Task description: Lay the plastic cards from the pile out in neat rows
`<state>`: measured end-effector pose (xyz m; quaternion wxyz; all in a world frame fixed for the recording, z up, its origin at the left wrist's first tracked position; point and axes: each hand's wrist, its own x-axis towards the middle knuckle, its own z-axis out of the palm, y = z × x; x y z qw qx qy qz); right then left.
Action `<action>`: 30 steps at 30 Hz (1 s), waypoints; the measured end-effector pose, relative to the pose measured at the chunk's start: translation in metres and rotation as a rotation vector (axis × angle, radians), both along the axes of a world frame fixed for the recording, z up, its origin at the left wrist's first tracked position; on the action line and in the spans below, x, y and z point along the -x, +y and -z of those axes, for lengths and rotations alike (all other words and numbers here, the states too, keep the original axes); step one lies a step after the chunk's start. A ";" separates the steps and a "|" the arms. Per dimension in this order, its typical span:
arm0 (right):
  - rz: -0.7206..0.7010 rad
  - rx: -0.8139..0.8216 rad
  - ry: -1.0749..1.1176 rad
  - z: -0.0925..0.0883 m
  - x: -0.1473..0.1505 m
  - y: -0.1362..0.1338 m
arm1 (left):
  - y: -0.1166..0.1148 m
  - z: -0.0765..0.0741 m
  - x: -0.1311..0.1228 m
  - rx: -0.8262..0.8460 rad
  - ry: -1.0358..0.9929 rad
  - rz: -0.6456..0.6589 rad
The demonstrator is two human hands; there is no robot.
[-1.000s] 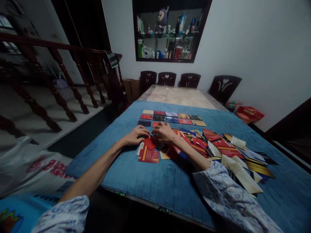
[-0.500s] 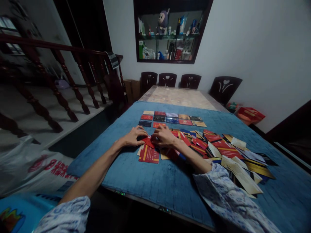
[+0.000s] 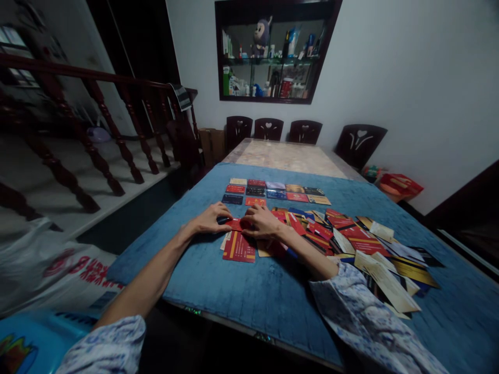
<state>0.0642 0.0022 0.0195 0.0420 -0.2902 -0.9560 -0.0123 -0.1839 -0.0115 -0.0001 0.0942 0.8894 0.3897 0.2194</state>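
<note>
My left hand (image 3: 213, 218) and my right hand (image 3: 262, 222) meet over the near left part of the table. Between them is a small red card or folder (image 3: 234, 224), gripped at its left edge by my left thumb and fingers and at its right edge by my curled right fingers. Just below it lies a red paper sleeve (image 3: 239, 248) with gold stripes and print, over some pale paper. Beyond my hands, bank-type cards lie in rows, among them a dark blue card (image 3: 233, 199) and a red-orange card (image 3: 255, 201).
A loose heap of card sleeves and papers (image 3: 356, 234) spreads to the right, partly under my right forearm. Blue cloth (image 3: 187, 270) covers the table's near part. Chairs (image 3: 268, 129) stand at the far end. A white plastic bag (image 3: 58, 270) is at left.
The small red card between my hands has turned from tilted to nearly level. Both hands have shifted only slightly; the rows and heap look the same.
</note>
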 end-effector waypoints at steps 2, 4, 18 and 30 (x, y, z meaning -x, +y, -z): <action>-0.024 -0.006 0.024 0.000 -0.001 0.001 | 0.001 -0.001 0.001 0.013 -0.017 0.005; -0.053 -0.010 0.057 -0.001 -0.002 0.002 | 0.001 -0.002 0.002 0.026 -0.030 0.007; 0.078 -0.059 0.138 0.005 -0.002 0.011 | 0.007 0.010 -0.002 -0.035 -0.157 -0.136; 0.257 -0.030 0.178 0.011 -0.003 0.015 | 0.015 0.021 -0.004 -0.033 -0.271 -0.231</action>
